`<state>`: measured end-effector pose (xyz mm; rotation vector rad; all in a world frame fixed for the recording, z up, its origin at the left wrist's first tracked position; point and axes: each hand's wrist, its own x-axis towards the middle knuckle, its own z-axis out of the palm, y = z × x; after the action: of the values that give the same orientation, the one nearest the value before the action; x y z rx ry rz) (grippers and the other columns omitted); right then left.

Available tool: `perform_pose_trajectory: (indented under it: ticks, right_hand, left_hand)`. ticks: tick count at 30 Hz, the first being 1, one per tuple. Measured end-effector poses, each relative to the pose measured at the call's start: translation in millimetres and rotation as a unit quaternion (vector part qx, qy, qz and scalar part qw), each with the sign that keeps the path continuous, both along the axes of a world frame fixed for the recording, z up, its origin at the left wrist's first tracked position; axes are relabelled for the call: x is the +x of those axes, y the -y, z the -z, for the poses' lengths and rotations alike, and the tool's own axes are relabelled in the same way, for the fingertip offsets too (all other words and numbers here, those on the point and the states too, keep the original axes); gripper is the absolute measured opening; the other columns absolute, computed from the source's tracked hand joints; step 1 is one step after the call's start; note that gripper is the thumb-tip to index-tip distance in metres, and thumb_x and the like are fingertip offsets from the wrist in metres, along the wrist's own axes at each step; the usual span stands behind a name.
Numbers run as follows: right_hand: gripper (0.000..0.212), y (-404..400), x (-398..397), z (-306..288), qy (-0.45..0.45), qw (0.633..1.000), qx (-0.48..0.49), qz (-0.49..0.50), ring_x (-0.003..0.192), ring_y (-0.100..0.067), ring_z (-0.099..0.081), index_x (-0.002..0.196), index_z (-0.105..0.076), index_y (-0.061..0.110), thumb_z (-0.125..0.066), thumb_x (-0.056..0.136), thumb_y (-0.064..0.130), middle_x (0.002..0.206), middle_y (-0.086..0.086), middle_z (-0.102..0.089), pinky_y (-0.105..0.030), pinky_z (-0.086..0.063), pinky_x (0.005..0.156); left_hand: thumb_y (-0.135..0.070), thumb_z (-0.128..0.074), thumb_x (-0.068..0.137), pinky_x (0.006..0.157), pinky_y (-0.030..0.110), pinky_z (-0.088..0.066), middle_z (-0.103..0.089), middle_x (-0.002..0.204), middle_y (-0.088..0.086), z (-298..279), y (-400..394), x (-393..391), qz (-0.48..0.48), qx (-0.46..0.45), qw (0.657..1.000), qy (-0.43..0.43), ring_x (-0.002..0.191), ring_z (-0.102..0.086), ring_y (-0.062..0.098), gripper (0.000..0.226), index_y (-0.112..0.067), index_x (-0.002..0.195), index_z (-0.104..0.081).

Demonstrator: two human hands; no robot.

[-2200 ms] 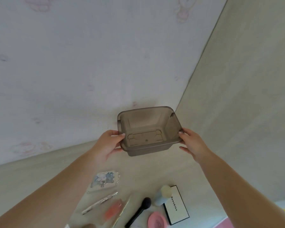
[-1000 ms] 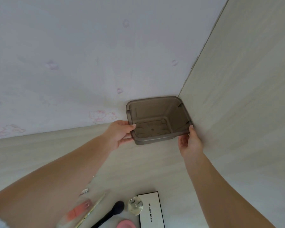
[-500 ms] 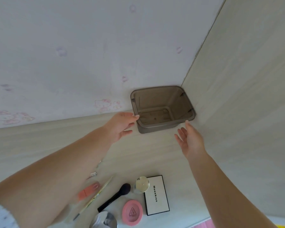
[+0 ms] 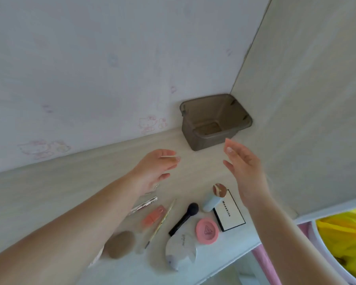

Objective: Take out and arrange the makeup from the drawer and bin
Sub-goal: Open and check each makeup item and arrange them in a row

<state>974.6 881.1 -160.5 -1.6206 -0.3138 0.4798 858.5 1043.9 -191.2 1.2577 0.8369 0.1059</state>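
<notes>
Our left hand [image 4: 155,168] and right hand [image 4: 244,163] hover with relaxed fingers, holding nothing. The bin [image 4: 214,122] stands in the corner; it looks light and stiff, best held by its rim.

Soft even daylight, blurred edges (wide-angle warp)

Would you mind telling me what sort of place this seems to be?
Probably a bedroom vanity desk: cartoon-cat wallpaper, makeup such as a black brush and pink compact laid out, a brown bin in the corner.
</notes>
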Motion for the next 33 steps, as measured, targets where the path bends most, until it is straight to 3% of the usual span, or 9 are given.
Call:
perform_pose_trajectory:
  ticks: [5,11,13,15,17,21,23,27,33]
  right_hand:
    - [0.024,-33.2,-65.6,-1.5,0.064,0.997,0.021,-0.034,0.102,0.004,-0.061,0.103,-0.065,0.035,-0.054,0.093,0.016,0.105,0.019,-0.066,-0.036,-0.044,0.105]
    - [0.029,-64.6,-122.8,45.9,0.102,0.988,-0.015,-0.115,0.103,0.000,-0.060,0.094,-0.064,0.043,-0.058,0.091,0.015,0.104,0.018,-0.067,-0.040,-0.043,0.105]
    - [0.030,-71.3,-132.4,61.8,0.121,0.982,-0.029,-0.140,0.103,0.000,-0.060,0.095,-0.064,0.044,-0.059,0.090,0.014,0.106,0.016,-0.066,-0.039,-0.045,0.103]
    - [0.029,-78.5,-143.7,77.0,0.124,0.977,-0.042,-0.171,0.105,-0.001,-0.060,0.095,-0.063,0.045,-0.060,0.090,0.017,0.110,0.014,-0.066,-0.039,-0.053,0.091]
    - [0.027,-84.0,-160.1,93.2,0.132,0.968,-0.058,-0.207,0.106,-0.001,-0.060,0.096,-0.063,0.047,-0.060,0.090,0.022,0.111,0.017,-0.065,-0.035,-0.060,0.067]
    - [0.022,-84.1,-188.4,117.1,0.193,0.950,-0.056,-0.240,0.071,0.016,-0.057,0.103,-0.062,0.040,-0.059,0.091,0.021,0.110,0.018,-0.064,-0.004,-0.044,0.051]
    - [0.022,-78.5,-202.6,126.8,0.205,0.945,-0.042,-0.252,0.080,0.017,-0.057,0.103,-0.062,0.036,-0.059,0.090,0.018,0.107,0.019,-0.064,-0.002,-0.042,0.060]
    - [0.027,-52.9,-223.8,136.1,0.218,0.934,-0.039,-0.280,0.109,0.002,-0.057,0.098,-0.061,0.039,-0.062,0.088,0.014,0.108,0.020,-0.064,-0.018,-0.043,0.095]
    - [0.032,14.1,-200.6,125.8,0.265,0.930,-0.065,-0.246,0.107,-0.005,-0.061,0.095,-0.060,0.043,-0.061,0.089,0.012,0.103,0.011,-0.070,-0.023,-0.043,0.096]
  left_hand:
    - [-0.016,-0.063,0.088,0.092,0.034,-0.047,-0.065,0.116,0.005,13.8,-23.7,-55.8,0.037,0.041,0.998,0.017,0.101,-0.062,0.015,0.017,-0.022,0.102,-0.058]
    - [-0.012,-0.064,0.087,0.072,0.027,-0.044,-0.065,0.108,0.010,37.5,-52.1,-116.5,0.025,0.105,0.994,0.035,0.089,-0.057,0.020,0.022,-0.015,0.108,-0.057]
    - [-0.014,-0.064,0.087,0.075,0.030,-0.047,-0.065,0.109,0.012,45.9,-63.3,-135.9,0.014,0.150,0.988,0.031,0.091,-0.057,0.018,0.023,-0.013,0.109,-0.058]
    - [-0.017,-0.065,0.087,0.085,0.038,-0.050,-0.066,0.109,0.010,55.5,-73.5,-156.0,0.003,0.198,0.980,0.029,0.093,-0.058,0.016,0.023,-0.015,0.109,-0.059]
    - [-0.019,-0.066,0.087,0.091,0.041,-0.050,-0.066,0.108,0.009,67.5,-79.6,-176.6,-0.013,0.230,0.972,0.038,0.094,-0.059,0.015,0.022,-0.018,0.108,-0.059]
    - [-0.019,-0.066,0.086,0.091,0.040,-0.050,-0.064,0.102,0.005,86.9,-75.3,-205.2,-0.060,0.250,0.963,0.083,0.094,-0.059,0.016,0.020,-0.019,0.105,-0.059]
    - [-0.020,-0.066,0.086,0.089,0.036,-0.050,-0.065,0.099,0.000,95.9,-64.3,-218.9,-0.069,0.257,0.958,0.105,0.094,-0.060,0.015,0.015,-0.024,0.099,-0.060]
    - [-0.021,-0.068,0.085,0.077,0.025,-0.050,-0.065,0.094,-0.007,106.5,-31.7,-239.7,-0.077,0.292,0.945,0.122,0.082,-0.061,0.010,0.015,-0.027,0.097,-0.061]
    - [-0.011,-0.067,0.084,0.066,0.024,-0.051,-0.066,0.096,-0.002,100.2,23.2,-232.1,-0.061,0.350,0.924,0.145,0.077,-0.063,0.005,0.020,-0.027,0.089,-0.059]
